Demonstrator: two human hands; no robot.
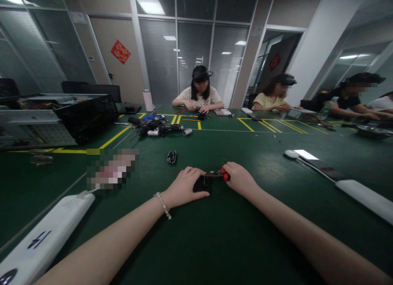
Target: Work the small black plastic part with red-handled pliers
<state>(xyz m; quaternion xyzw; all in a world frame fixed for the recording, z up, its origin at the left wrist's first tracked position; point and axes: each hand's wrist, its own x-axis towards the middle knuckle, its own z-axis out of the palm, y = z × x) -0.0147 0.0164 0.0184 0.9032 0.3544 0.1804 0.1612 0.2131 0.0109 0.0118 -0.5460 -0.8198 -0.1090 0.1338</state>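
My left hand [181, 187] grips a small black block-shaped part [200, 186] against the green tabletop, thumb along its near side and fingers over its far side. In my right hand [239, 179] is a pair of pliers with red handles [226, 176]. Their dark jaws reach left to the upper edge of the black part. Whether the jaws are closed on a piece of it is too small to tell. A thin dark wire end [225, 160] shows just beyond my right hand. Farther off lies a small black and silver part [172, 157], apart from both hands.
An opened computer case [89, 117] stands at the far left. Dark cables and tools [156, 127] are heaped beyond my hands. White slabs lie at left [52, 236] and right [365, 197], with a dark phone-like device [325, 168] nearby. Several people sit across the table.
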